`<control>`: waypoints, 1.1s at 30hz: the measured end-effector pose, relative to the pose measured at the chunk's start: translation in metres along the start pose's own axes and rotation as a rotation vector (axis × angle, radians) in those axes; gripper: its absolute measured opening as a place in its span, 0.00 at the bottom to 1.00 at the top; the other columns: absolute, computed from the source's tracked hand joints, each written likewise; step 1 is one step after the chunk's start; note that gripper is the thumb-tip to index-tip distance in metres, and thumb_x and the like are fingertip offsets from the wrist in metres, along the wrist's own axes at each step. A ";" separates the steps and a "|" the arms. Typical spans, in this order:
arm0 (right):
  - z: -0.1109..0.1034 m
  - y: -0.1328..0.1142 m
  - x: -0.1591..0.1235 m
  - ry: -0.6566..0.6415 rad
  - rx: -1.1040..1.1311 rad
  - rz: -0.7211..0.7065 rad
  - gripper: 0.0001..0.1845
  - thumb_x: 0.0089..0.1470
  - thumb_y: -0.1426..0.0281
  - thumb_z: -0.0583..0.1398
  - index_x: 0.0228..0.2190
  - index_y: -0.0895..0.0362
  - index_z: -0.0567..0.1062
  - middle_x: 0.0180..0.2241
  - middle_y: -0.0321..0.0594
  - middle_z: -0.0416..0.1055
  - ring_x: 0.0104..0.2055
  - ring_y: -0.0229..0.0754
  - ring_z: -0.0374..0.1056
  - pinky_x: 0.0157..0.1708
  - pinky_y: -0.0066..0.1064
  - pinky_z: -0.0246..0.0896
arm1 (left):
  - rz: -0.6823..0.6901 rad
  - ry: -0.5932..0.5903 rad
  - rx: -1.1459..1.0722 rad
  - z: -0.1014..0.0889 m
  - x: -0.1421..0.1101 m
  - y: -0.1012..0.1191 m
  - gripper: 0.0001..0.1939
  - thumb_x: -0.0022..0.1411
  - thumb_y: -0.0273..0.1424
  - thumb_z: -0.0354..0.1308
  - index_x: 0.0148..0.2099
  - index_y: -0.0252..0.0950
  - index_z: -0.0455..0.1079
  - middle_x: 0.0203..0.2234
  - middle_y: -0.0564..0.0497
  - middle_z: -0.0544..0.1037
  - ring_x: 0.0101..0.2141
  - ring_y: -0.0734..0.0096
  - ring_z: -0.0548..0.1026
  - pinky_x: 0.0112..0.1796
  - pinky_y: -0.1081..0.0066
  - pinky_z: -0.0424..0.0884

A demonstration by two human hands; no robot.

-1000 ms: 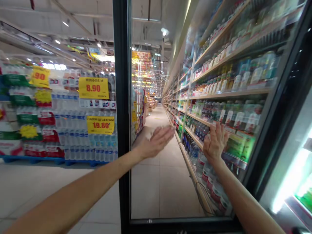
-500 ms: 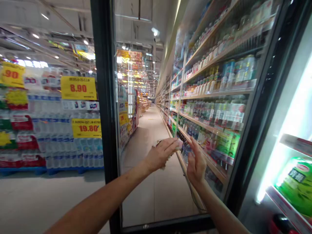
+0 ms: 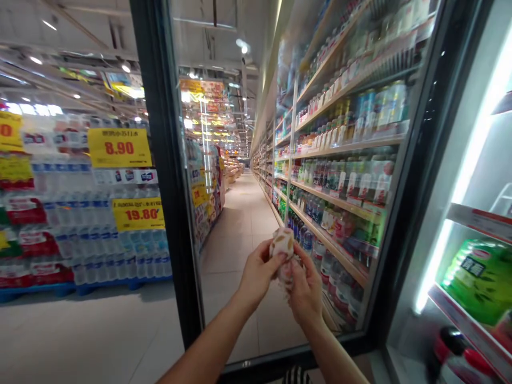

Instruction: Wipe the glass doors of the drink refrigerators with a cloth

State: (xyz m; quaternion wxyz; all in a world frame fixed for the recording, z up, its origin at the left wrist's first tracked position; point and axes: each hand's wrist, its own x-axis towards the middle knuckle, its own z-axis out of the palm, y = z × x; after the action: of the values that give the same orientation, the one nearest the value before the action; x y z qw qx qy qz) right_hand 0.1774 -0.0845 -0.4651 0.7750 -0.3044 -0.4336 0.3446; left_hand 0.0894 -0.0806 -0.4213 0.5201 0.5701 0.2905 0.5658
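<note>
A crumpled cloth, pale with brown and pinkish spots, is bunched up between both my hands. My left hand is closed on its left side, the thumb pressed on the front. My right hand grips its right and lower part with bent fingers. Both hands are in front of a glass door set in a black frame. The door stands swung open. Shelves of bottles show in the glass beyond the hands.
Right of the door is a lit cooler with a green package on a shelf and dark bottles with caps below. At left stand stacked packs of water bottles on a blue pallet, with a yellow price sign.
My right hand, earlier apart with fingers raised, has come in and taken hold of the cloth. My left hand has turned from lying over the cloth to gripping it upright. The view has shifted slightly.
</note>
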 end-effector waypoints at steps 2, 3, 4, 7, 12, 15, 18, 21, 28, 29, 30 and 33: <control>-0.005 0.000 -0.007 0.005 0.024 0.078 0.22 0.47 0.63 0.59 0.46 0.52 0.70 0.48 0.40 0.70 0.47 0.41 0.67 0.47 0.35 0.64 | 0.011 0.089 0.038 -0.005 -0.002 -0.001 0.16 0.45 0.34 0.60 0.38 0.33 0.67 0.25 0.55 0.73 0.22 0.78 0.68 0.25 0.76 0.65; -0.006 0.000 -0.011 -0.002 0.057 0.140 0.23 0.47 0.63 0.60 0.46 0.52 0.70 0.47 0.41 0.71 0.45 0.41 0.68 0.45 0.34 0.66 | 0.069 0.161 0.080 -0.006 -0.003 -0.001 0.13 0.45 0.33 0.59 0.36 0.34 0.67 0.24 0.55 0.73 0.22 0.78 0.67 0.25 0.76 0.65; -0.007 -0.001 -0.014 -0.016 0.100 0.208 0.23 0.46 0.63 0.61 0.46 0.53 0.70 0.45 0.41 0.72 0.43 0.41 0.69 0.42 0.33 0.67 | 0.169 0.237 0.139 -0.008 -0.004 0.000 0.10 0.47 0.32 0.58 0.34 0.35 0.67 0.25 0.55 0.73 0.24 0.77 0.68 0.27 0.76 0.66; -0.005 -0.007 -0.022 -0.060 0.239 0.326 0.22 0.44 0.61 0.62 0.43 0.55 0.72 0.42 0.43 0.74 0.39 0.41 0.71 0.36 0.31 0.68 | 0.544 0.337 0.366 -0.010 -0.011 0.003 0.01 0.49 0.27 0.54 0.28 0.37 0.65 0.34 0.51 0.74 0.38 0.71 0.71 0.40 0.71 0.66; -0.006 -0.019 -0.027 -0.132 0.134 0.316 0.25 0.42 0.60 0.64 0.44 0.52 0.71 0.39 0.38 0.74 0.35 0.36 0.70 0.32 0.26 0.67 | 0.311 0.152 0.271 -0.013 -0.024 0.001 0.18 0.46 0.25 0.57 0.42 0.38 0.65 0.40 0.51 0.73 0.40 0.71 0.71 0.41 0.71 0.67; -0.013 -0.019 -0.030 -0.199 -0.059 0.360 0.21 0.38 0.61 0.66 0.36 0.57 0.74 0.28 0.35 0.73 0.25 0.32 0.66 0.23 0.22 0.63 | -0.065 0.110 -0.025 -0.017 -0.029 -0.001 0.19 0.45 0.32 0.60 0.42 0.34 0.65 0.30 0.51 0.75 0.29 0.72 0.72 0.32 0.73 0.68; -0.021 -0.016 -0.036 -0.267 -0.040 0.395 0.18 0.36 0.61 0.67 0.30 0.57 0.75 0.25 0.33 0.72 0.23 0.31 0.64 0.23 0.21 0.62 | -0.320 0.094 -0.259 -0.021 -0.035 -0.006 0.21 0.43 0.39 0.62 0.38 0.32 0.66 0.27 0.49 0.75 0.25 0.71 0.72 0.28 0.71 0.68; -0.027 -0.017 -0.040 -0.308 0.027 0.404 0.17 0.38 0.60 0.66 0.32 0.55 0.74 0.28 0.33 0.72 0.26 0.32 0.66 0.26 0.23 0.64 | -0.302 0.210 -0.266 -0.025 -0.043 -0.011 0.26 0.40 0.42 0.64 0.41 0.34 0.65 0.32 0.47 0.75 0.29 0.68 0.74 0.30 0.70 0.68; -0.021 -0.020 -0.032 -0.277 -0.195 0.163 0.19 0.46 0.61 0.60 0.40 0.56 0.71 0.33 0.39 0.74 0.29 0.36 0.69 0.29 0.27 0.67 | -0.188 0.113 -0.206 -0.018 -0.063 -0.014 0.23 0.47 0.43 0.61 0.42 0.34 0.69 0.32 0.48 0.76 0.32 0.71 0.73 0.34 0.72 0.68; -0.021 -0.018 -0.031 -0.266 -0.278 0.088 0.19 0.47 0.62 0.59 0.41 0.56 0.71 0.34 0.40 0.74 0.30 0.37 0.69 0.30 0.29 0.68 | -0.210 0.077 -0.238 -0.014 -0.063 -0.016 0.22 0.47 0.42 0.62 0.41 0.34 0.69 0.29 0.50 0.75 0.28 0.73 0.72 0.31 0.73 0.68; -0.021 -0.017 -0.030 -0.227 -0.375 -0.024 0.18 0.48 0.64 0.59 0.41 0.55 0.71 0.35 0.41 0.74 0.32 0.39 0.70 0.32 0.31 0.69 | -0.205 0.091 -0.256 -0.011 -0.063 -0.017 0.21 0.47 0.41 0.62 0.41 0.33 0.68 0.27 0.51 0.75 0.25 0.75 0.71 0.29 0.73 0.67; -0.025 -0.014 -0.029 -0.082 -0.651 -0.524 0.20 0.48 0.71 0.58 0.46 0.50 0.70 0.47 0.43 0.69 0.49 0.45 0.65 0.47 0.41 0.64 | -0.166 0.194 -0.259 -0.004 -0.056 -0.017 0.20 0.45 0.36 0.63 0.42 0.34 0.68 0.28 0.52 0.76 0.26 0.75 0.71 0.30 0.74 0.67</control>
State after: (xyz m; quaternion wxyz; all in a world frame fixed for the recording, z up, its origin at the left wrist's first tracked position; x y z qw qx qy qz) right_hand 0.1918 -0.1204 -0.4784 0.6818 -0.3990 -0.6131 -0.0072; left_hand 0.0792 -0.1263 -0.4565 0.6038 0.4151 0.3100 0.6058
